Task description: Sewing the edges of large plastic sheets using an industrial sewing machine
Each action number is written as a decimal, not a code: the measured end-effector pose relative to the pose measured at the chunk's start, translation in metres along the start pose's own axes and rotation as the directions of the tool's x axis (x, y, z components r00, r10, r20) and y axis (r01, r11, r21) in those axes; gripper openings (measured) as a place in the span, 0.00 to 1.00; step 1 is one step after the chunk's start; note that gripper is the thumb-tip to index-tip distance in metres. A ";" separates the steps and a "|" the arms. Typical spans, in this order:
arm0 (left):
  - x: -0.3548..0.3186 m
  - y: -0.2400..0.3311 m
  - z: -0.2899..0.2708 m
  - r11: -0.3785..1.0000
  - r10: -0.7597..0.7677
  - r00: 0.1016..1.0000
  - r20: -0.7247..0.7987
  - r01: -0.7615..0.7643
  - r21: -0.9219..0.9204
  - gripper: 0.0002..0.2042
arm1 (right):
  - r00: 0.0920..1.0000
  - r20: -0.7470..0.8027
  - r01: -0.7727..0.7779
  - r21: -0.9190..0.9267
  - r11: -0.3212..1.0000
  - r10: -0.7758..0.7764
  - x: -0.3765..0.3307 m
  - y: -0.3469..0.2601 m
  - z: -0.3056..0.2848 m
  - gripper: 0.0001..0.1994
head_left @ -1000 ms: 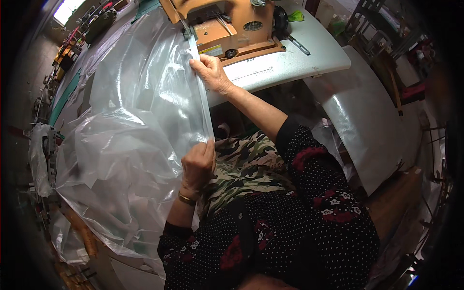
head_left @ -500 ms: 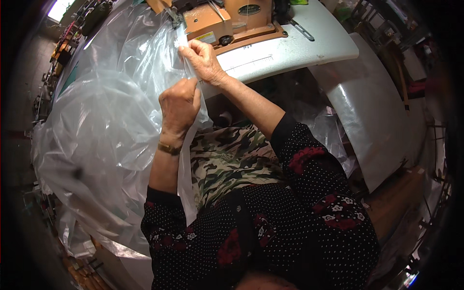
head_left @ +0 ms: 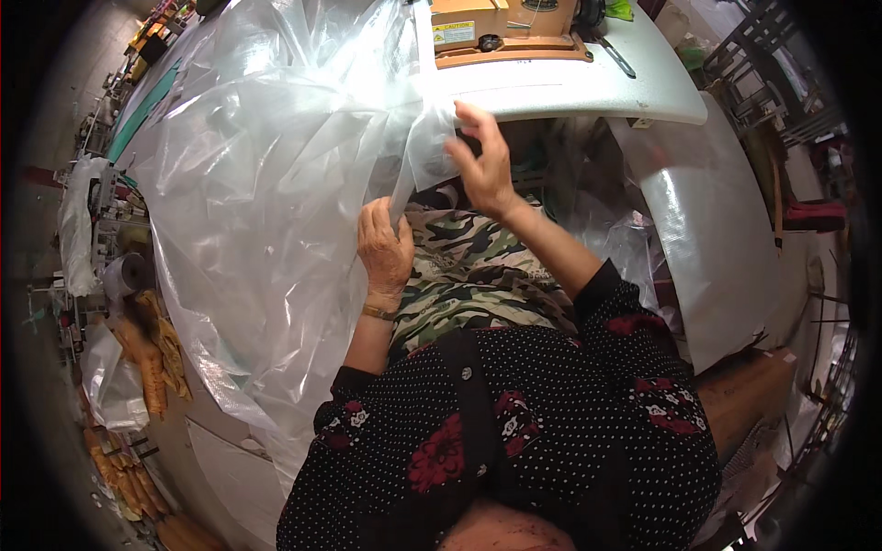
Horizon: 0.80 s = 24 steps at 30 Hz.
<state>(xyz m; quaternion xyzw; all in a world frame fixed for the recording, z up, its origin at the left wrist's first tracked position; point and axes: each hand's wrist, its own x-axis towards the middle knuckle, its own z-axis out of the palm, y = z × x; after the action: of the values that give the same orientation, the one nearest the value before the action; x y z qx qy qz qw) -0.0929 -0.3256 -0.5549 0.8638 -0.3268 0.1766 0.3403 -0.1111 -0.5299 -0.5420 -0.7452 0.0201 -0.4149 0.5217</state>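
Note:
A large sheet of clear plastic [head_left: 266, 174] spreads over the left side and rises to the sewing machine [head_left: 469, 18]. Its edge strip hangs off the table front toward my lap. My left hand [head_left: 384, 246] pinches that edge low down, just above my camouflage-patterned lap, with the thumb on one side and the fingers on the other. Higher up and to the right, my right hand [head_left: 485, 167] has its thumb and fingers apart, holding nothing, just beside the sheet's edge. The needle area of the copper-coloured machine is out of the picture at the top.
The white machine table [head_left: 643, 92] curves across the top right, with a slotted metal bar [head_left: 617, 57] on it. A pale sheet [head_left: 703, 248] hangs at the right beside a brown cardboard box [head_left: 758, 390]. Orange gloves [head_left: 152, 354] and a grey roll [head_left: 129, 274] lie far left.
My right hand has let go of the sheet and drawn back from the machine, fingers spreading. My left hand has slid down along the edge toward my lap. The view has shifted left.

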 end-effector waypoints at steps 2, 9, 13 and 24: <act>-0.010 -0.006 0.000 0.999 0.000 0.999 -0.054 -0.003 -0.044 0.15 | 0.977 0.117 0.202 -0.247 0.948 -0.177 -0.031 -0.011 -0.002 0.34; -0.001 0.010 -0.070 0.606 -0.301 0.893 0.336 0.451 -0.655 0.07 | 0.952 0.064 0.295 -0.457 0.839 -0.299 -0.035 -0.020 0.013 0.30; 0.010 0.017 -0.077 0.536 -0.097 0.912 0.398 0.385 -0.751 0.17 | 0.899 -0.036 0.391 -0.379 0.838 -0.436 -0.019 -0.025 0.009 0.10; 0.044 0.015 -0.028 0.095 -0.313 0.751 0.582 0.634 -0.767 0.08 | 0.884 0.118 0.448 -0.493 0.746 -0.452 -0.030 -0.037 0.004 0.20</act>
<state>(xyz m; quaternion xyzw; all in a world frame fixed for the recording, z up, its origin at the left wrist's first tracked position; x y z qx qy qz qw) -0.0740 -0.3342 -0.5051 0.5585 -0.1066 -0.2925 0.7689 -0.1427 -0.4959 -0.5313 -0.8361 -0.0493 -0.5115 0.1918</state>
